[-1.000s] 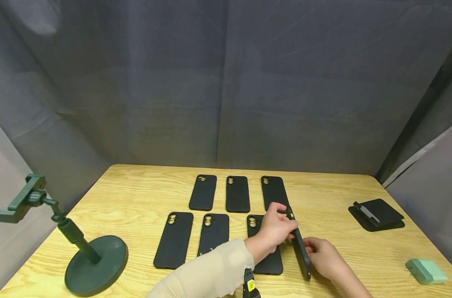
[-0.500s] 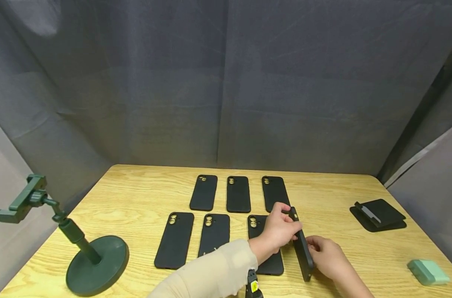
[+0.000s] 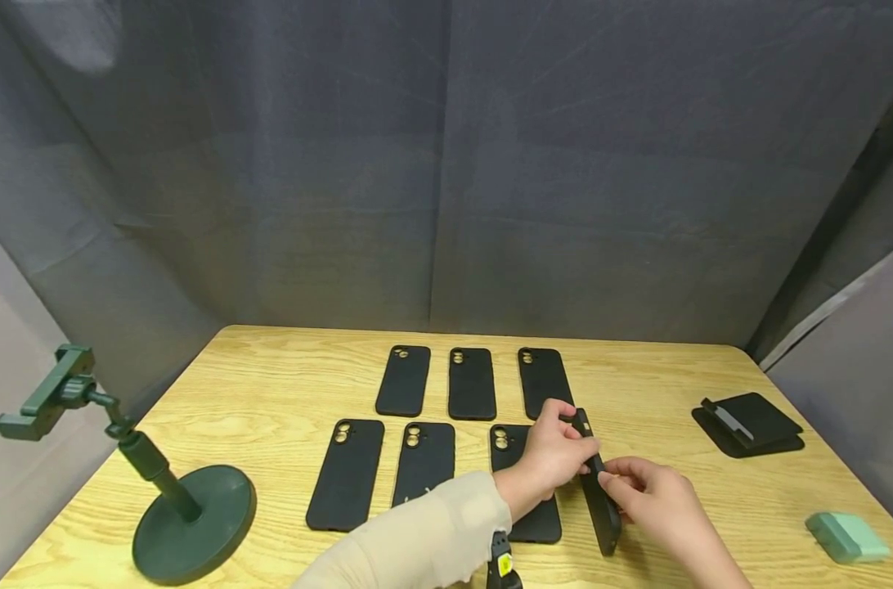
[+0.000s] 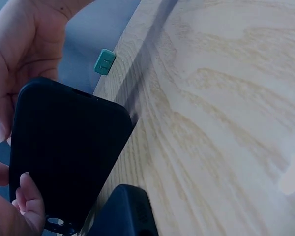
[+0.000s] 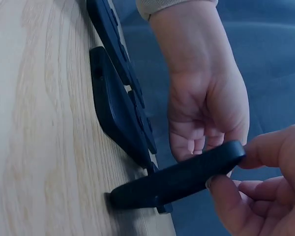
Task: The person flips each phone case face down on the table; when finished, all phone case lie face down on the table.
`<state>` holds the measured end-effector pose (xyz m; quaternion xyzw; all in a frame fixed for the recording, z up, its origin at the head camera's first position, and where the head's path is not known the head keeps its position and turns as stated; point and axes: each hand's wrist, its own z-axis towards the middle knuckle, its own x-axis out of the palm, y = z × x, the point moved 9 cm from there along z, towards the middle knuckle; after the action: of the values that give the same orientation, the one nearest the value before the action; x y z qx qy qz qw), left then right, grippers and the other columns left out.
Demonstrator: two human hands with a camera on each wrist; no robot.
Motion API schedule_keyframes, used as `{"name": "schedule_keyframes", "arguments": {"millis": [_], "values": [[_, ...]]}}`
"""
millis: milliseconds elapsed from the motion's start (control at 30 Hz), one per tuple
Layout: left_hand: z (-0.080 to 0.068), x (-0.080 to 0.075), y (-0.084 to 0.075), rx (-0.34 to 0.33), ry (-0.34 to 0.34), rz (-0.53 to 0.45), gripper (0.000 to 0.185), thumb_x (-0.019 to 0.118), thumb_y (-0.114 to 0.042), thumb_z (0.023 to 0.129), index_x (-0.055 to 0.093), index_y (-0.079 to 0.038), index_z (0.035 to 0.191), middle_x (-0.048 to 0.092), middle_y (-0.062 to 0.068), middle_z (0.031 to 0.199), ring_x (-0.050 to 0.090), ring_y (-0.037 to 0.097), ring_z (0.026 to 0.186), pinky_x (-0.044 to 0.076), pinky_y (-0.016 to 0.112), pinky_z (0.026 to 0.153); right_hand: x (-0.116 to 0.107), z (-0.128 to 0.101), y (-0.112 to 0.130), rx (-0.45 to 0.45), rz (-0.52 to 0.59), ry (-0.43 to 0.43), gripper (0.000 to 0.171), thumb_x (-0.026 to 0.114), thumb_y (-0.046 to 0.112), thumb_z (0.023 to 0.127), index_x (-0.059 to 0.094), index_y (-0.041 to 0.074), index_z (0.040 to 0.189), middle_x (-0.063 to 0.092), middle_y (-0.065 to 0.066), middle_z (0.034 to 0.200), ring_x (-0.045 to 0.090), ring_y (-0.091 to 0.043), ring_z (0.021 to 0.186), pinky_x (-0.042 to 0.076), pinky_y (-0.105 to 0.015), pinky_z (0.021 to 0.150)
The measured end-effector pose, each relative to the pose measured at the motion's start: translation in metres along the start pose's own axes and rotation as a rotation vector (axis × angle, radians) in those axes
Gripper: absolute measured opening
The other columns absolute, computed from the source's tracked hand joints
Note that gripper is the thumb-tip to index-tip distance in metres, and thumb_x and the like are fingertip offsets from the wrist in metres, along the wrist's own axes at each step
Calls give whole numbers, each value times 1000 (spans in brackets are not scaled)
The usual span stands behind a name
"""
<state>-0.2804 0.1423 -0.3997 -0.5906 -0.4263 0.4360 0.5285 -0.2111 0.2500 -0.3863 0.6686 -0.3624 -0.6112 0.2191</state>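
A black phone case [image 3: 597, 499] stands tilted on its long edge on the wooden table, between both hands. My left hand [image 3: 545, 458] pinches it near its far end, by the camera cutout that shows in the left wrist view. Near the middle of its upper edge, my right hand [image 3: 660, 495] grips it between thumb and fingers, as the right wrist view shows [image 5: 265, 196]. Another black case [image 3: 538, 519] lies flat under my left wrist, partly covered. Next to it are two more flat cases, the nearer one [image 3: 424, 462] partly hidden by the sleeve, the other [image 3: 345, 474] in full view.
A back row holds three flat black cases: left [image 3: 403, 380], middle [image 3: 471, 384] and right [image 3: 544, 382]. A dark green phone stand [image 3: 189, 515] rises at the left. To the right lie a black folded flat holder [image 3: 756, 421] and a mint-green block [image 3: 847, 537].
My right hand has turned and moved slightly up, its thumb coming onto the near upper edge of the phone case. The case and left hand have shifted only slightly right.
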Motion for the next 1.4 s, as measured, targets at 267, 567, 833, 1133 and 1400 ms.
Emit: {"name": "schedule_keyframes", "arguments": {"millis": [267,567,833,1133,1400], "values": [[-1,0,0,-8,3,1,37,68,-1,78,46,-15,106,47,-1,72,49,11,47,44,22,45,-1,-2,6,-7,-100,-29,46,64,31,85,61,-6,112,61,0,69,53,-14,60,42,-28,56],[-3,1,0,-52,-9,-85,35,68,-2,78,47,-13,104,49,2,74,49,14,56,47,26,52,-3,0,8,-22,-114,-51,39,64,25,84,63,-7,107,67,-4,81,57,-14,71,45,-28,58],[-10,0,1,-78,-3,-97,28,65,-9,83,48,-14,106,49,4,87,52,19,67,44,32,59,-19,-4,8,-2,-32,-98,43,62,23,86,59,-10,113,67,-5,79,58,-12,64,45,-25,54],[-13,6,22,-139,5,-296,26,57,-3,82,47,-4,106,49,4,84,46,14,66,48,27,62,-34,-8,8,37,144,-89,52,62,26,88,51,-13,122,69,-12,92,63,-7,72,53,-24,61],[-21,24,33,-184,93,-494,15,50,-5,89,44,-6,103,53,7,82,51,15,64,45,27,57,-37,-9,9,39,243,-76,54,60,23,90,45,-15,126,68,-18,100,65,-8,77,54,-27,65]]}}
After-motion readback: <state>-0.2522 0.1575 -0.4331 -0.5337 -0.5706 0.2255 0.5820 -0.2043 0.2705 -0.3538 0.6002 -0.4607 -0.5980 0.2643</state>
